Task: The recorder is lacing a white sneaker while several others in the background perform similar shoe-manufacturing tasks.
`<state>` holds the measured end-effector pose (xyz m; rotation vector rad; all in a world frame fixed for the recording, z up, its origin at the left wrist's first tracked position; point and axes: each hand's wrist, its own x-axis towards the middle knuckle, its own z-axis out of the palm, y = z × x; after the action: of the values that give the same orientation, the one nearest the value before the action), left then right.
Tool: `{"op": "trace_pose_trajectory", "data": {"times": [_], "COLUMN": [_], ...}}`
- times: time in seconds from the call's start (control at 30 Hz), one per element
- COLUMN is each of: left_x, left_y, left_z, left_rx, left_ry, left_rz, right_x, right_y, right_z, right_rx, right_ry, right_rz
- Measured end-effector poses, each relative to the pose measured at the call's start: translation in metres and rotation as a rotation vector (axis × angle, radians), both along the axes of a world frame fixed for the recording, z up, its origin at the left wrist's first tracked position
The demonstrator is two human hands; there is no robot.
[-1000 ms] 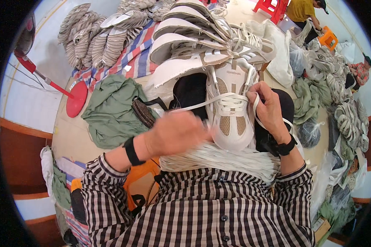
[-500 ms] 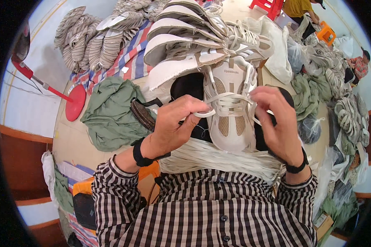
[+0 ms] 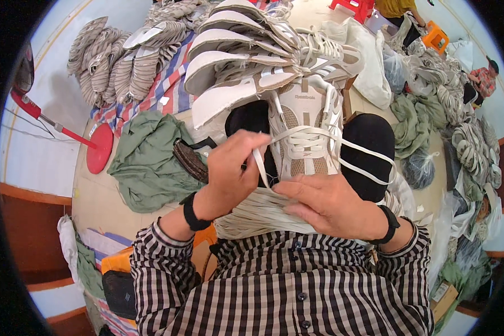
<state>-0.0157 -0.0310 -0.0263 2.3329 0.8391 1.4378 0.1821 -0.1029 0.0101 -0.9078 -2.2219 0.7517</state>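
Observation:
A beige and white sneaker upper point(image 3: 303, 106) lies toe toward me between my black-clad knees, its cream shoelace point(image 3: 305, 131) crossing the tongue. My left hand point(image 3: 232, 171) is closed at the upper's left edge, pinching the shoelace, and a strand hangs from its fingers. Over the toe, my right hand point(image 3: 333, 204) has its fingers stretched out leftward and its thumb apart. Its fingertips meet the lower part of that hanging strand. To the right, another lace length loops loosely over my black-clad knee point(image 3: 369, 154). The hand hides the tip of the toe.
Several joined uppers point(image 3: 229, 78) are stacked just beyond. A bundle of cream laces point(image 3: 252, 215) lies across my lap. Green cloth point(image 3: 145, 162) and a red round stand point(image 3: 99, 148) are at left. Piled uppers and bags line the right, where other people point(image 3: 481, 81) work.
My right hand has left the upper's right side and come down and left over the toe to the strand. The right lace now hangs loose. My left hand has shifted slightly left.

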Motion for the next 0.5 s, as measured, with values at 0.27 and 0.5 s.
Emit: {"op": "trace_pose_trajectory", "data": {"times": [0.27,0.5], "left_x": [0.022,0.021], "left_y": [0.029,0.027], "left_z": [-0.024,-0.019], "left_rx": [-0.358,-0.349], "left_ry": [-0.124,-0.109], "left_rz": [-0.015,-0.067], "right_x": [0.011,0.014], "right_y": [0.006,0.006], "right_z": [0.006,0.004], "right_rx": [0.011,-0.007], "right_ry": [-0.128,-0.052], "right_rz": [-0.005,0.001]}}
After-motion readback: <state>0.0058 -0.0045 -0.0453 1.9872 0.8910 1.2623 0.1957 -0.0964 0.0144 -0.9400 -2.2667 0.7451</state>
